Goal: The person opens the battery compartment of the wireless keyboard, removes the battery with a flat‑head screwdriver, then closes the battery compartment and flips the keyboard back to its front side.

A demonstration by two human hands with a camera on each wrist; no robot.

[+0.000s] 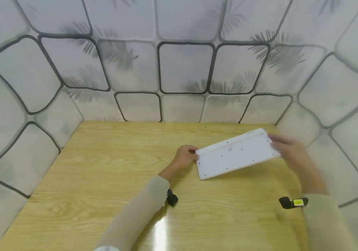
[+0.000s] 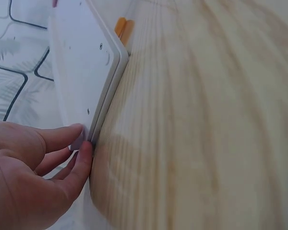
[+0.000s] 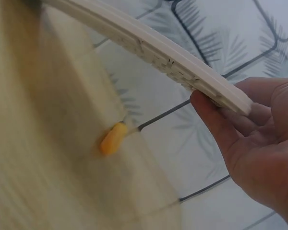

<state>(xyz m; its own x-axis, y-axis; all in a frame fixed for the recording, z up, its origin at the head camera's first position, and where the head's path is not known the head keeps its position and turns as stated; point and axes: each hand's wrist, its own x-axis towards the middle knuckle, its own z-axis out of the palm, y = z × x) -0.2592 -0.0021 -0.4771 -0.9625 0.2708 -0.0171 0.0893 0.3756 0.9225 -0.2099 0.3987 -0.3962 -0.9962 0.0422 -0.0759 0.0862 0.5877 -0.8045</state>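
Observation:
A white keyboard (image 1: 235, 155) is tilted with its screw-dotted underside facing up in the head view. Its keys (image 3: 158, 62) point down, as the right wrist view shows. My left hand (image 1: 185, 156) pinches the left end between thumb and fingers, close over the table. At the other end, my right hand (image 1: 288, 150) grips the edge and holds that side higher, off the wood. A small orange object (image 3: 113, 139) lies on the table beneath the raised side; the keyboard hides it from the head view.
The wood-grain table (image 1: 103, 174) runs back to a patterned wall covering (image 1: 185, 66), which also rises at the left and right sides. A black wrist camera (image 1: 172, 198) sits on the left sleeve, and another (image 1: 287, 203) on the right.

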